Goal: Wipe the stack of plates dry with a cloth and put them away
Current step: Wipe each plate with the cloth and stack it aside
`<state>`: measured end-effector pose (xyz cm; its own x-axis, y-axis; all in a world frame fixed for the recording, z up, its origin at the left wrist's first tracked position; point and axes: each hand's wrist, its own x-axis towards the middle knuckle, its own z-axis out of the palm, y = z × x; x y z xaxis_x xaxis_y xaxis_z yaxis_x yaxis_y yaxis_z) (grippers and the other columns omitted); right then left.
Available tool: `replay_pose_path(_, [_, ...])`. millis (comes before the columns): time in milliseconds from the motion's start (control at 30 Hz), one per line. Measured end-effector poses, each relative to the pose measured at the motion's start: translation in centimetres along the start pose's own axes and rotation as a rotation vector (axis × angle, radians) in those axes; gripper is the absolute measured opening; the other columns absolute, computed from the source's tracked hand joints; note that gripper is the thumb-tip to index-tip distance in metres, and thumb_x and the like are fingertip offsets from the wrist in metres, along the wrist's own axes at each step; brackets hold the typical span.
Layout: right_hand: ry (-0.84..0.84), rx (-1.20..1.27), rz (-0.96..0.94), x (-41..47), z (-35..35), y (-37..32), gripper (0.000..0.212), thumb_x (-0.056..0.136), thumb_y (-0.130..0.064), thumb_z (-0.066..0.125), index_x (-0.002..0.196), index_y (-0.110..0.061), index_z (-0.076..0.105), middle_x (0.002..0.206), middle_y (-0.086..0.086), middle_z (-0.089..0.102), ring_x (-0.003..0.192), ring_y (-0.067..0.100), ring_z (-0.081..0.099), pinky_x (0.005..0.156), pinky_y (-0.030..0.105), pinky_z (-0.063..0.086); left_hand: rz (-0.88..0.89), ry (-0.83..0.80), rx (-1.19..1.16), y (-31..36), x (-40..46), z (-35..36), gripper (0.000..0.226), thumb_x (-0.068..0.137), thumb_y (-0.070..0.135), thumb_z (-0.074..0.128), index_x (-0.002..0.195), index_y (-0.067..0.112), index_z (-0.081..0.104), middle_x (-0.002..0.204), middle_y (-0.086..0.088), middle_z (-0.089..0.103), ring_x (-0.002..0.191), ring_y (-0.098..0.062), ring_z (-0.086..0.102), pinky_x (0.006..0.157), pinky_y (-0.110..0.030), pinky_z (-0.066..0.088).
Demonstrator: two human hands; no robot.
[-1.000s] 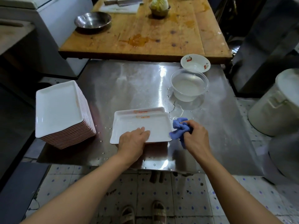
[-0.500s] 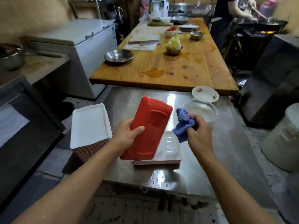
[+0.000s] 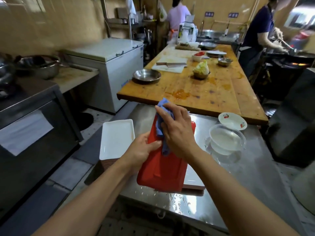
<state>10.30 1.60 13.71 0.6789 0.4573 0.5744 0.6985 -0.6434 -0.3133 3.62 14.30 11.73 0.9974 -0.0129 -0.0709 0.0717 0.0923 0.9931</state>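
At the frame's centre, the left hand (image 3: 142,149) grips the edge of a tilted red-backed plate (image 3: 162,174) above the steel desk (image 3: 238,181), the right hand (image 3: 177,132) presses a bunched blue cloth (image 3: 162,123) against it, the plate stack (image 3: 116,140) sits left, and the blue wall signs are unreadable.

The red plate (image 3: 163,174) is partly covered by both hands, and the plate beneath it (image 3: 193,178) is mostly hidden at centre frame.

Left hand (image 3: 142,149) gripping red plate (image 3: 163,174), right hand (image 3: 177,133) pressing blue cloth (image 3: 161,126) on it
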Motion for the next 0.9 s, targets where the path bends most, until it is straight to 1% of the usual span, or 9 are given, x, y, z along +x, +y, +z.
replay_pose_path(133, [-0.038,0.018,0.032,-0.3,-0.2,1.1,0.051,0.092,-0.032,0.035,0.138,-0.013,0.045,0.137,0.012,0.046,0.126,0.027,0.043,0.108,0.036,0.030,0.017,-0.020,-0.089,0.2,-0.1,-0.1,0.032,0.090,0.002,0.052,0.122,0.000,0.054,0.102,-0.021,0.067,0.085,-0.031,0.065,0.076,-0.036,0.056])
replay_pose_path(300, [0.042,0.131,0.230,-1.4,-1.0,3.2,0.041,0.098,-0.016,0.036,0.138,-0.006,0.040,0.134,0.014,0.041,0.122,0.026,0.042,0.103,0.033,0.036,0.054,0.023,-0.156,0.4,0.0,0.3,0.029,0.089,0.003,0.053,0.118,0.005,0.058,0.097,-0.017,0.069,0.081,-0.027,0.067,0.074,-0.039,0.058])
replay_pose_path(400, [0.085,0.271,0.369,-1.3,-1.4,3.3,0.045,0.100,-0.014,0.035,0.144,-0.008,0.029,0.137,0.011,0.033,0.111,0.007,0.040,0.086,0.007,0.029,0.074,0.004,-0.190,0.6,0.2,0.8,0.027,0.085,0.011,0.057,0.112,0.016,0.061,0.097,-0.012,0.072,0.083,-0.025,0.069,0.073,-0.039,0.059])
replay_pose_path(467, [0.126,0.336,0.421,-1.2,-1.2,3.2,0.050,0.099,-0.011,0.037,0.147,-0.007,0.024,0.137,0.012,0.030,0.100,-0.003,0.035,0.078,0.002,0.026,0.084,0.015,-0.249,0.6,0.6,1.5,0.028,0.081,0.013,0.058,0.110,0.015,0.061,0.095,-0.010,0.072,0.080,-0.023,0.070,0.071,-0.039,0.059])
replay_pose_path(600, [0.070,0.283,0.501,-3.4,-0.7,2.6,0.051,0.099,-0.017,0.038,0.147,-0.012,0.023,0.138,0.006,0.033,0.110,0.014,0.045,0.077,0.011,0.028,0.116,0.115,-0.382,0.9,2.1,2.5,0.023,0.089,0.004,0.051,0.108,0.014,0.060,0.090,-0.007,0.074,0.078,-0.021,0.071,0.069,-0.036,0.059])
replay_pose_path(667, [0.099,0.351,0.548,-5.1,-0.8,2.2,0.050,0.097,-0.020,0.041,0.145,-0.023,0.026,0.133,0.004,0.038,0.103,0.009,0.047,0.084,0.018,0.034,0.142,0.139,-0.437,1.1,2.7,2.6,0.024,0.086,0.009,0.054,0.108,0.015,0.060,0.089,-0.005,0.074,0.078,-0.021,0.071,0.063,-0.033,0.058])
replay_pose_path(767, [0.098,0.600,0.617,-6.2,-1.9,2.5,0.044,0.094,-0.020,0.052,0.130,-0.038,0.033,0.128,-0.003,0.046,0.105,0.006,0.053,0.093,0.031,0.046,0.146,0.138,-0.493,0.9,3.2,3.0,0.031,0.077,0.018,0.059,0.108,0.016,0.060,0.089,-0.004,0.074,0.079,-0.021,0.072,0.061,-0.031,0.057])
replay_pose_path(833, [0.089,0.818,0.721,-5.8,-3.1,3.2,0.041,0.089,-0.014,0.060,0.117,-0.038,0.041,0.119,-0.003,0.056,0.101,0.010,0.060,0.093,0.038,0.051,0.120,0.128,-0.493,0.4,3.5,3.4,0.027,0.082,0.017,0.057,0.109,0.017,0.059,0.091,-0.004,0.074,0.081,-0.020,0.072,0.063,-0.031,0.058])
replay_pose_path(900, [0.089,0.874,0.803,-5.5,-3.8,3.9,0.040,0.083,-0.008,0.064,0.108,-0.035,0.048,0.110,0.000,0.061,0.096,0.017,0.064,0.090,0.045,0.053,0.066,0.112,-0.459,0.1,3.7,3.7,0.023,0.091,0.014,0.050,0.113,0.018,0.057,0.095,-0.003,0.073,0.083,-0.018,0.071,0.067,-0.032,0.058])
